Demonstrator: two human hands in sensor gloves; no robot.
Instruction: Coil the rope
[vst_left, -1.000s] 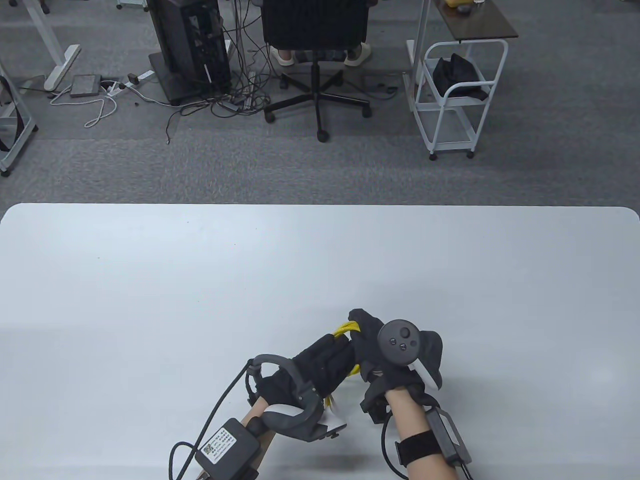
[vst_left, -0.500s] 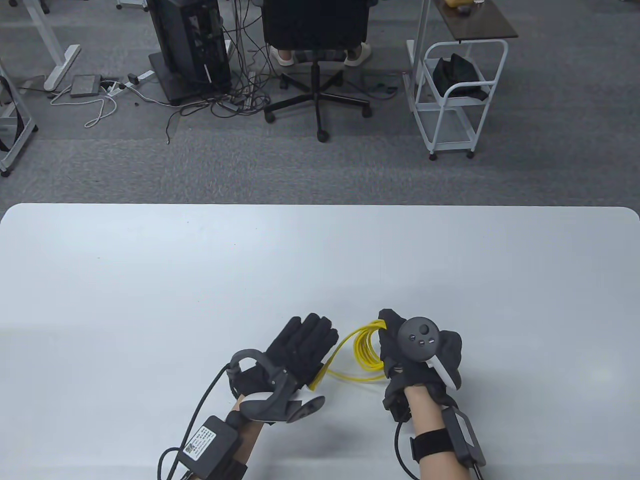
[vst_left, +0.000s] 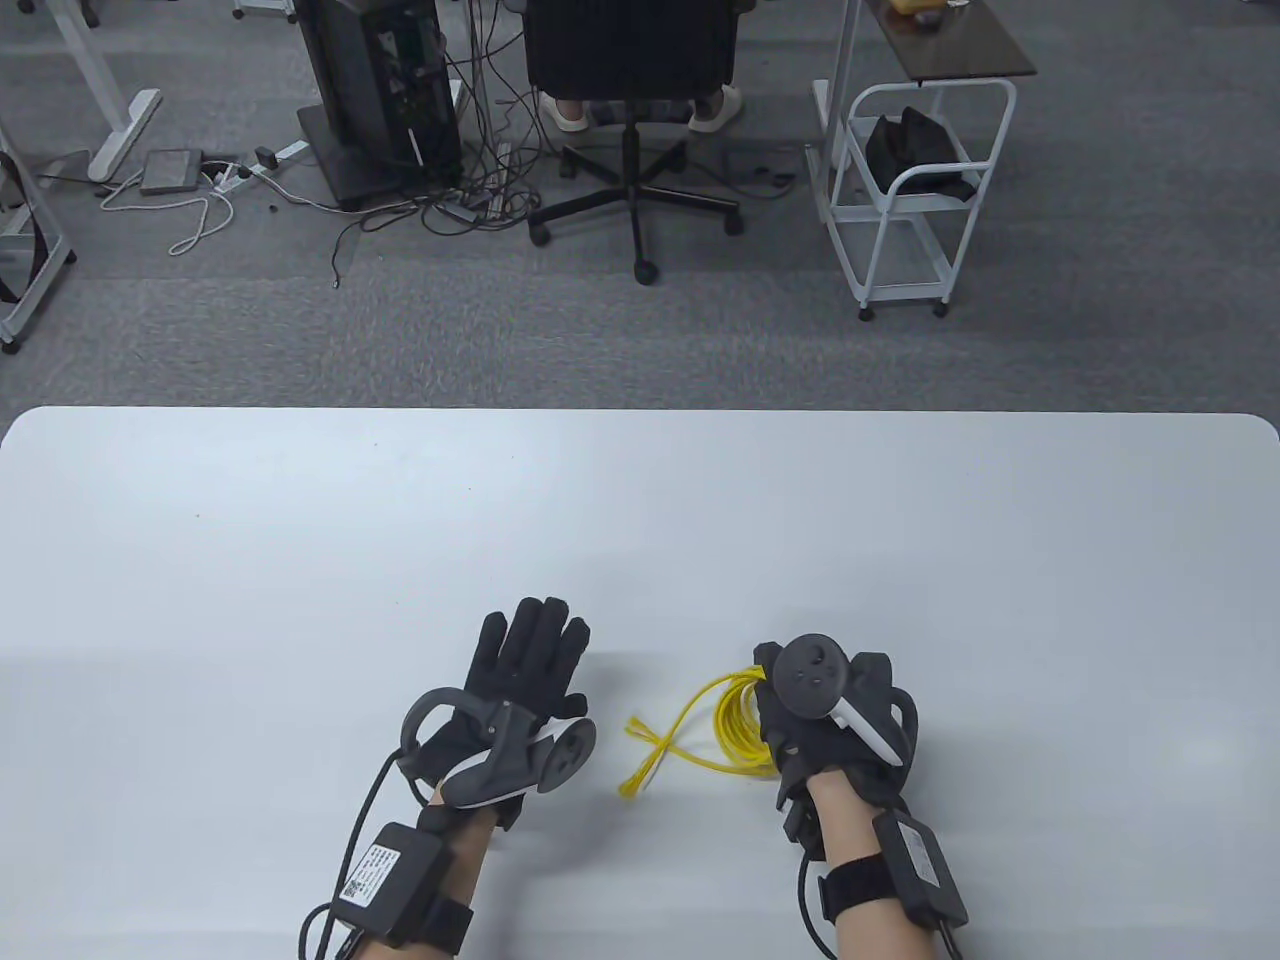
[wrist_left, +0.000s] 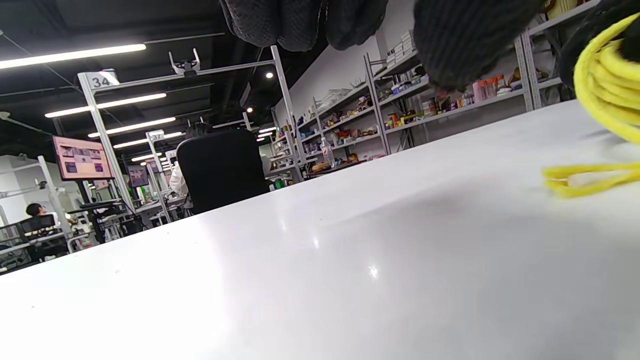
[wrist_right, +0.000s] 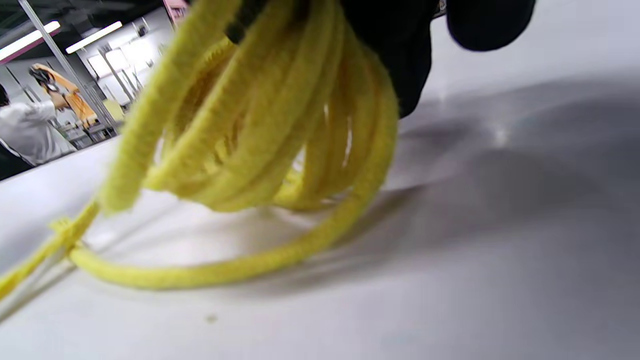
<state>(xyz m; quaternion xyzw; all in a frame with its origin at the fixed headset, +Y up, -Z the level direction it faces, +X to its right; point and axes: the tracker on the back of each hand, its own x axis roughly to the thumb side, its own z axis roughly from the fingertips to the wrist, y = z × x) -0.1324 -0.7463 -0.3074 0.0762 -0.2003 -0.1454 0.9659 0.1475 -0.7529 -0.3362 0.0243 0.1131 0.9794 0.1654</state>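
Table view: rope (vst_left: 725, 725) in right hand (vst_left: 825, 715).

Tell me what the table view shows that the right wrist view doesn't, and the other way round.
Only the table view shows the left hand, fingers spread and apart from the rope, plus the two loose rope ends crossing on the white table. Only the right wrist view shows, close up, the separate loops hanging from the gloved fingers, with the lowest loop sagging to the tabletop. Both show the right hand holding the yellow rope as a coil.
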